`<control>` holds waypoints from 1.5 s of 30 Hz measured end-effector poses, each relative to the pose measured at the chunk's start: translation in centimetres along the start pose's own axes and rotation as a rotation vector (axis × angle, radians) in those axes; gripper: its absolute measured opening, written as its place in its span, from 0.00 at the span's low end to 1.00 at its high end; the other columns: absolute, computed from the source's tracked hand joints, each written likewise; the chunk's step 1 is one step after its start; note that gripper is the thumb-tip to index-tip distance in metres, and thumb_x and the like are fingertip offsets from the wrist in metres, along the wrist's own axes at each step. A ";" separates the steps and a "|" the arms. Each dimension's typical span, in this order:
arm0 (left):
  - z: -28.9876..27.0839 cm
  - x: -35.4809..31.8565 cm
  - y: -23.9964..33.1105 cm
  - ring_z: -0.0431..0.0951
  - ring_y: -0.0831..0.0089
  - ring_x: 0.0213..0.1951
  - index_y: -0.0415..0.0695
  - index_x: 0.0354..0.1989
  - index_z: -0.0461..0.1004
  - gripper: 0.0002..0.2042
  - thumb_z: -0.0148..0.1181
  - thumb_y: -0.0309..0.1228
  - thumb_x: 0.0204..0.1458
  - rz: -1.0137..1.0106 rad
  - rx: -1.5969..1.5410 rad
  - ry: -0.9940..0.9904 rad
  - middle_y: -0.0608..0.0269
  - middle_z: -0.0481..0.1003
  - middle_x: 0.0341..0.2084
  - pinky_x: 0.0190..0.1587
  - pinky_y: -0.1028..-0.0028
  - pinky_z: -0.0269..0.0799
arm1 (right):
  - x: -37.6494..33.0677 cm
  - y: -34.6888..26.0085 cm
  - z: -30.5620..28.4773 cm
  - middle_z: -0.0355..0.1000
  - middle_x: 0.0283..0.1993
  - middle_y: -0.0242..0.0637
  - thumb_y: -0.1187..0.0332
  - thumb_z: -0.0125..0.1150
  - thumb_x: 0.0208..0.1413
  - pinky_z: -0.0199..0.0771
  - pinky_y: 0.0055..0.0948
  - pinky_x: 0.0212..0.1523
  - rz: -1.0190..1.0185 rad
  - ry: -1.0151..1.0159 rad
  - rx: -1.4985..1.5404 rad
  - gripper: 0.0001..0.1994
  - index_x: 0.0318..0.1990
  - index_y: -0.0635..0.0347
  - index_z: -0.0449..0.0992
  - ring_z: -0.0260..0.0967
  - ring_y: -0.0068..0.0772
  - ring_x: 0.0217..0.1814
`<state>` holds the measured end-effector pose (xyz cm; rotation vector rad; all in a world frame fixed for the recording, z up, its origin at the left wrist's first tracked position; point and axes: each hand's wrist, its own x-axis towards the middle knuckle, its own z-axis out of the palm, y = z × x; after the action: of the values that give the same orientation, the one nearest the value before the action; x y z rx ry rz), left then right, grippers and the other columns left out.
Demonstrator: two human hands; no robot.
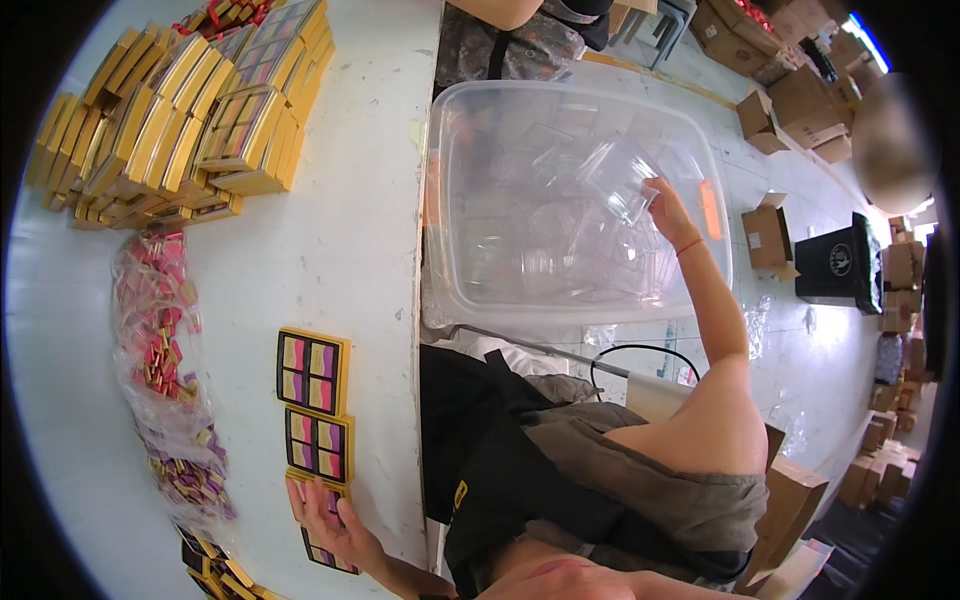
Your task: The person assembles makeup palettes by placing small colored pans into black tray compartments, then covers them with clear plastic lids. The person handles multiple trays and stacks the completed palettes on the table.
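Head view: your right hand [668,205] grasps a clear plastic tray [618,175] over the transparent bin [575,300] at one o'clock; it looks light, slick, flexible, so pinch its rim. Your left hand [325,520] lies flat, released, on a colourful palette [330,550] on the bench [350,250] at seven o'clock.

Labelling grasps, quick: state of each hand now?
Left hand: open, flat on a gold-edged colour palette.
Right hand: closed on a clear plastic tray over the bin.

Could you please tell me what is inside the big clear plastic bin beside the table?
The clear plastic bin holds a loose heap of transparent plastic covers; the right hand grips one of them. How many there are, and what lies beneath them, cannot be made out.
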<state>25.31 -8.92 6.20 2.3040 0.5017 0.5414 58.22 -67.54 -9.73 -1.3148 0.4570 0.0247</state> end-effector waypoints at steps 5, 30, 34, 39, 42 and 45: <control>2.3 -1.3 0.9 0.72 0.54 0.59 0.32 0.60 0.66 0.23 0.56 0.30 0.56 -0.022 -0.314 -0.098 0.42 0.56 0.67 0.58 0.63 0.70 | -8.1 -5.4 12.0 0.60 0.65 0.39 0.66 0.57 0.53 0.69 0.38 0.58 -0.165 -0.457 -0.041 0.38 0.72 0.57 0.50 0.69 0.34 0.54; -7.1 -20.0 -6.6 0.65 0.52 0.62 0.39 0.66 0.59 0.29 0.49 0.40 0.58 -0.473 -1.283 1.081 0.49 0.65 0.62 0.64 0.50 0.62 | -20.0 -1.4 46.0 0.63 0.68 0.47 0.70 0.70 0.47 0.50 0.45 0.72 -1.152 -1.547 -0.679 0.32 0.62 0.59 0.66 0.46 0.53 0.76; -9.7 -22.1 -9.1 0.67 0.55 0.61 0.40 0.66 0.60 0.29 0.51 0.40 0.56 -0.627 -1.148 1.275 0.51 0.66 0.61 0.62 0.52 0.64 | -18.1 -0.6 47.9 0.51 0.75 0.48 0.74 0.68 0.45 0.43 0.45 0.74 -1.015 -1.715 -0.867 0.40 0.69 0.55 0.59 0.38 0.52 0.79; -11.4 -23.8 -9.4 0.69 0.57 0.60 0.35 0.63 0.62 0.29 0.53 0.41 0.57 -0.610 -1.098 1.256 0.51 0.68 0.60 0.61 0.57 0.65 | -16.7 -5.2 49.3 0.35 0.79 0.48 0.72 0.65 0.41 0.38 0.44 0.75 -0.812 -1.879 -1.049 0.49 0.74 0.50 0.48 0.33 0.48 0.81; -12.0 -24.3 -9.8 0.68 0.57 0.60 0.35 0.64 0.62 0.30 0.54 0.41 0.56 -0.664 -1.080 1.211 0.51 0.68 0.59 0.61 0.56 0.65 | -18.5 -5.5 49.1 0.36 0.78 0.50 0.62 0.73 0.37 0.40 0.47 0.74 -0.977 -1.890 -1.104 0.53 0.74 0.47 0.49 0.33 0.54 0.80; -12.0 -24.1 -10.3 0.68 0.56 0.60 0.34 0.65 0.60 0.32 0.55 0.41 0.55 -0.681 -1.079 1.163 0.50 0.67 0.60 0.62 0.56 0.64 | -22.3 -2.9 49.4 0.43 0.76 0.50 0.56 0.77 0.34 0.43 0.50 0.73 -1.290 -1.843 -1.149 0.54 0.73 0.47 0.52 0.38 0.58 0.78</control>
<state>-3.04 -7.35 1.13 0.5659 1.0930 1.3319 54.01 -16.92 9.26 -1.7827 -2.2457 0.4156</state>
